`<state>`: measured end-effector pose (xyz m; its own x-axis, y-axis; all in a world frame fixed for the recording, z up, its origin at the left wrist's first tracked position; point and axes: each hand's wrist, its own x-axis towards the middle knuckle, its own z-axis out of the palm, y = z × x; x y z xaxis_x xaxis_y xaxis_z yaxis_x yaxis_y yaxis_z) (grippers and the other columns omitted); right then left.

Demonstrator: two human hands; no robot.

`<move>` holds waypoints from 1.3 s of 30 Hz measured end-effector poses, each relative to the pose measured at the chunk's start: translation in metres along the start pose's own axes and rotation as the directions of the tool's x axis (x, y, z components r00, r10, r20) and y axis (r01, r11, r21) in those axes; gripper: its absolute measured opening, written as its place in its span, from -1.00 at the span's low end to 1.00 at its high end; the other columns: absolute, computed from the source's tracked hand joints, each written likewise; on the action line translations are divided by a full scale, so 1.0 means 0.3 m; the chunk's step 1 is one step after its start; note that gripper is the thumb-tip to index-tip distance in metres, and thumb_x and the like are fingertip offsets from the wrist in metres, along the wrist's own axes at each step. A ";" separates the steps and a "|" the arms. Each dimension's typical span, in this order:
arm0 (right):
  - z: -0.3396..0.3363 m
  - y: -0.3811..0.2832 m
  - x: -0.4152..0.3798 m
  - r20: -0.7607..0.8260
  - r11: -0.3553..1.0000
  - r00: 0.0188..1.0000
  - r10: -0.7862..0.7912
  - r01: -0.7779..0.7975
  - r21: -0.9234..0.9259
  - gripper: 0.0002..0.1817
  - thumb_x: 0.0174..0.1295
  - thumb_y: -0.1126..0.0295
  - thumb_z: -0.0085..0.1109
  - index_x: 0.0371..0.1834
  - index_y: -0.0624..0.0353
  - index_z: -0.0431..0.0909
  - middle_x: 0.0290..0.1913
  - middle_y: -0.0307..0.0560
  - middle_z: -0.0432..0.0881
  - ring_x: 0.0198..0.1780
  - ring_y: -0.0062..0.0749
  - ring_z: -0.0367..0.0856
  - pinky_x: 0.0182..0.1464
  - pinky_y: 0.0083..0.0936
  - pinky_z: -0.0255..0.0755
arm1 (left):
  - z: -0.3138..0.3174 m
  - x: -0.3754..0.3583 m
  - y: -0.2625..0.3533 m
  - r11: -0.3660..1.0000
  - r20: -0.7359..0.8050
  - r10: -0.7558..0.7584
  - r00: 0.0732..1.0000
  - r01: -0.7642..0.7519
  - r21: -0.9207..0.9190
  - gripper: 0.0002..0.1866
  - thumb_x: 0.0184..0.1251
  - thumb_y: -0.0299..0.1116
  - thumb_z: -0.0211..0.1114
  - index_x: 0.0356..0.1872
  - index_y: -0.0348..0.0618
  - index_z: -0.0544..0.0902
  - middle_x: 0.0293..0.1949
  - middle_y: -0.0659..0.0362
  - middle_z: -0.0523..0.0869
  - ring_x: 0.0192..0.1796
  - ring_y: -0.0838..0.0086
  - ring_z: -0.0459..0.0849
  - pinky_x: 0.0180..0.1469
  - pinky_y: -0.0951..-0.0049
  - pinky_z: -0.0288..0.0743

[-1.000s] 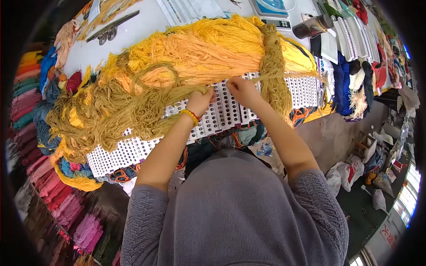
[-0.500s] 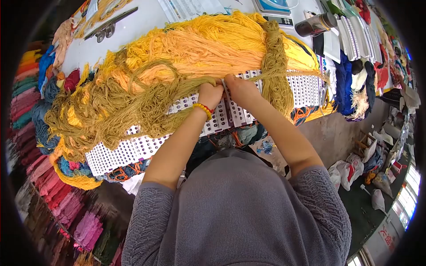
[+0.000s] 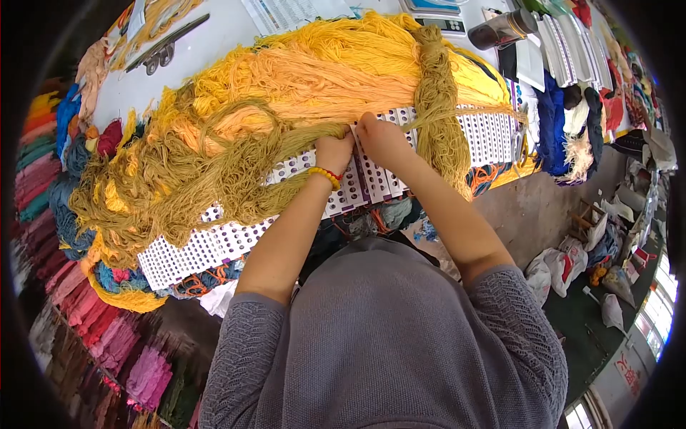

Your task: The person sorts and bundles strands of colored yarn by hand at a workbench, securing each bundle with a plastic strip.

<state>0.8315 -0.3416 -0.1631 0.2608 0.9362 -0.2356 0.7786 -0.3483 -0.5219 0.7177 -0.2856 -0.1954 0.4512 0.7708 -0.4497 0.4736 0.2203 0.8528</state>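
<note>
My left hand (image 3: pixel 334 152), with a red and yellow beaded bracelet at the wrist, is closed around a bundle of olive-green yarn (image 3: pixel 311 139). That yarn spreads left into a loose, tangled heap. Close beside it, my right hand (image 3: pixel 384 145) is curled shut over the white punched cards (image 3: pixel 371 182). An olive strand runs from behind its fingers toward the olive skein (image 3: pixel 436 100) on the right, though the fingertips are hidden. Orange yarn (image 3: pixel 314 79) and yellow yarn (image 3: pixel 343 39) lie in a thick mound just beyond both hands.
A dark bottle (image 3: pixel 502 30) lies near a digital scale (image 3: pixel 443 25) at the back. A black clip-like tool (image 3: pixel 168 46) and a printed sheet (image 3: pixel 296 13) rest on the white table. Blue skeins (image 3: pixel 550 129) hang at right; pink and red skeins (image 3: pixel 93 307) line the left.
The view has shifted slightly. Both hands stay close together in nearly the same place, with the right fist a little higher and turned. The yarn lies much as before.
</note>
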 end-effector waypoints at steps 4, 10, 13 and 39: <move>-0.101 -0.047 -0.022 0.099 0.959 0.987 0.127 -0.147 0.243 -0.75 0.10 0.27 0.02 -0.31 0.24 0.32 -0.49 0.13 0.56 -0.43 -0.05 0.57 -0.39 -0.30 0.43 | -0.037 0.005 0.038 0.959 0.024 -0.056 0.998 0.047 0.279 -0.80 0.12 -0.35 0.10 -0.55 -0.28 0.55 -0.68 0.19 0.51 -0.61 0.54 0.44 -0.51 0.51 0.33; -0.061 -0.001 -0.031 0.101 0.954 0.983 0.151 -0.172 0.246 -0.64 0.04 0.23 0.12 -0.21 0.24 0.33 -0.44 0.06 0.59 -0.38 -0.09 0.57 -0.33 -0.33 0.42 | -0.250 0.011 0.045 0.953 0.105 -0.141 0.984 0.106 0.285 -0.75 -0.03 -0.30 0.16 -0.53 -0.32 0.63 -0.57 -0.05 0.62 -0.51 0.23 0.61 -0.38 0.34 0.45; -0.076 -0.008 -0.026 0.160 0.914 0.966 0.201 -0.244 0.323 -0.63 0.03 0.22 0.14 -0.20 0.23 0.33 -0.42 0.08 0.58 -0.36 -0.09 0.57 -0.32 -0.34 0.42 | -0.249 0.003 0.049 0.990 0.203 0.056 0.978 -0.080 0.114 -0.79 -0.06 -0.38 0.21 -0.49 -0.37 0.62 -0.53 0.00 0.64 -0.48 0.32 0.61 -0.38 0.42 0.43; -0.050 -0.079 -0.102 -0.219 0.999 0.976 -0.002 -0.008 -0.043 -0.65 -0.12 0.16 0.23 -0.28 0.06 0.44 -0.26 -0.10 0.43 -0.31 -0.16 0.50 -0.37 -0.34 0.40 | -0.112 -0.092 0.117 0.570 0.451 -0.257 0.855 0.511 -0.643 -0.71 0.28 -0.21 0.06 -0.20 -0.24 0.54 -0.40 0.27 0.58 -0.52 0.70 0.42 -0.61 0.74 0.17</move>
<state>0.8137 -0.3614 -0.1313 0.3779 0.9245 -0.0494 0.8003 -0.3530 -0.4846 0.6965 -0.2789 -0.1441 0.6055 0.3324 -0.7231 0.0142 0.9040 0.4274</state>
